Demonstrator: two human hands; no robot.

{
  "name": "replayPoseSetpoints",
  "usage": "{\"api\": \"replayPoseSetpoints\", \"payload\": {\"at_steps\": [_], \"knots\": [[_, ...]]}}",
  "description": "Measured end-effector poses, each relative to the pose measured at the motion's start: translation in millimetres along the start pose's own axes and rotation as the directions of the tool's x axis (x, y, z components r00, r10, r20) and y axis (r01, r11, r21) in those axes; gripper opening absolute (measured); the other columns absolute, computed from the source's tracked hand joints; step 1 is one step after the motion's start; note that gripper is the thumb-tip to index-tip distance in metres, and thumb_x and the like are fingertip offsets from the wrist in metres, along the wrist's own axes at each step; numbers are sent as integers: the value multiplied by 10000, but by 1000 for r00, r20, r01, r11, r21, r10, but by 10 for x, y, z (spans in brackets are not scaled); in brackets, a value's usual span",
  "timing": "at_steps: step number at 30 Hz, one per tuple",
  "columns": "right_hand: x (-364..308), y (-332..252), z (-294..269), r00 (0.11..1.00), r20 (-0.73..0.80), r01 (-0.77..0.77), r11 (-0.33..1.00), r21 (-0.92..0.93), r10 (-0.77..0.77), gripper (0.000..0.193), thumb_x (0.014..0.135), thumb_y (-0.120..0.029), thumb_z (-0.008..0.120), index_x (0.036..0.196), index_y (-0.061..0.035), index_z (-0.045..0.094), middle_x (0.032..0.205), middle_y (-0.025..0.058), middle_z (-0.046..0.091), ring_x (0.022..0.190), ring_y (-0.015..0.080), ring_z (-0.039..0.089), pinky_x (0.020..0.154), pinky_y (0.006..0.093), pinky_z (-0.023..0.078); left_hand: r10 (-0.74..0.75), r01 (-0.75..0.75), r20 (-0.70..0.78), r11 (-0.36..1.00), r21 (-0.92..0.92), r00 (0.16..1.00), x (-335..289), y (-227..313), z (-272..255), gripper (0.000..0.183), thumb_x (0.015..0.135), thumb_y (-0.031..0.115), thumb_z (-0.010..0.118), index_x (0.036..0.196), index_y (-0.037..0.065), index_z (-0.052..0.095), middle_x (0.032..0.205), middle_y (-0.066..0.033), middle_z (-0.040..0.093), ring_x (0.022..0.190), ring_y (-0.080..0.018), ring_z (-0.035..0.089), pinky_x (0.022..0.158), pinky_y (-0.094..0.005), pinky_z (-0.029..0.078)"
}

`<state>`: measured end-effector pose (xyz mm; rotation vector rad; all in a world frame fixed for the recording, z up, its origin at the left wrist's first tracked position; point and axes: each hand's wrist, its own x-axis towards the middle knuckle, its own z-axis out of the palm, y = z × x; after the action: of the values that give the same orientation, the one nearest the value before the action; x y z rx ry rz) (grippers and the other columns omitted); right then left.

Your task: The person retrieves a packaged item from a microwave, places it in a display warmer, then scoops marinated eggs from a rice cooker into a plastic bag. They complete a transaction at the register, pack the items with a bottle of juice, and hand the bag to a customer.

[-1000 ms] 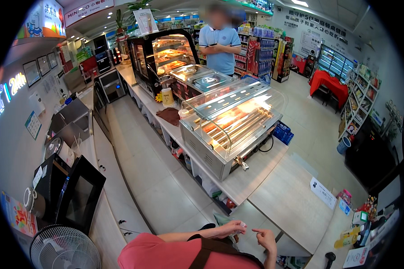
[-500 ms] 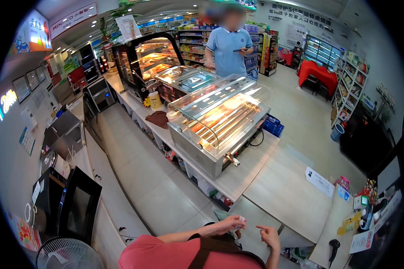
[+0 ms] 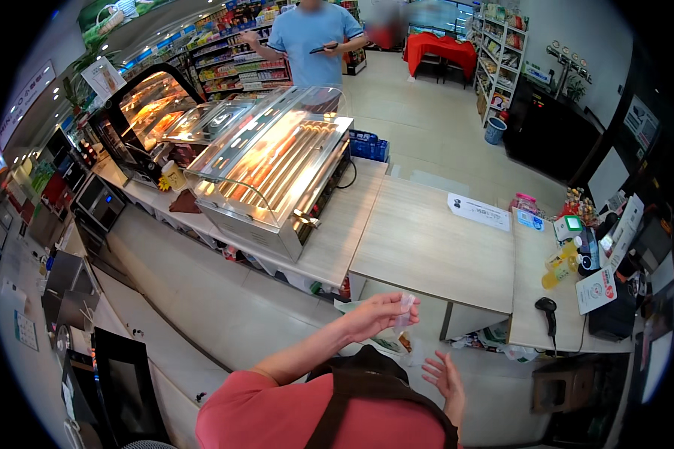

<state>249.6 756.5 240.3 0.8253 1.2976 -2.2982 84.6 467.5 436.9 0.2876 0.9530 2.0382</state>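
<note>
Head view shows the left hand (image 3: 378, 315) in front of the body, its grip pinching a clear plastic piece (image 3: 406, 301), perhaps lightly so that it is not crushed. The right hand (image 3: 446, 376) is lower, its grip released, fingers apart and holding nothing. On the tabletop (image 3: 442, 247), the scanner (image 3: 548, 318) lies near the person, probably for easy reach; the grill (image 3: 299, 176) stands farther left.
</note>
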Motion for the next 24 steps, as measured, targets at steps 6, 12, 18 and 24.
{"api": "replayPoseSetpoints", "payload": {"at_steps": [6,12,18,24], "knots": [[-274,36,-67,995,65,64,979,194,-78,720,945,-607,454,1466,-130,311,1334,228,479,1215,381,525,935,514,473,50,-51,56,999,7,997,288,-90,268,464,940,167,589,1339,-33,465,1155,-109,610,1114,-197,591,1024,-349,433],[-151,-39,-265,989,89,103,978,181,-120,683,952,-601,444,1414,-113,329,1357,244,467,1218,396,521,932,507,478,58,-61,77,997,36,995,394,-188,406,462,942,174,589,1338,-30,466,1143,-98,611,1114,-195,591,1023,-342,431],[-168,-120,-142,972,213,43,968,249,-98,671,953,-590,448,1430,-139,308,1401,265,428,1227,416,511,917,502,488,54,-58,104,998,37,993,490,-258,468,366,957,182,581,1263,-4,508,1109,-81,612,1085,-187,600,1005,-323,443],[-57,-69,146,950,312,-114,943,313,11,538,987,-513,439,1375,-178,276,1393,278,449,1247,424,501,908,496,499,38,-41,115,999,30,993,468,-274,358,353,944,178,610,1237,5,516,1070,-64,618,1040,-162,609,989,-308,452]]}}
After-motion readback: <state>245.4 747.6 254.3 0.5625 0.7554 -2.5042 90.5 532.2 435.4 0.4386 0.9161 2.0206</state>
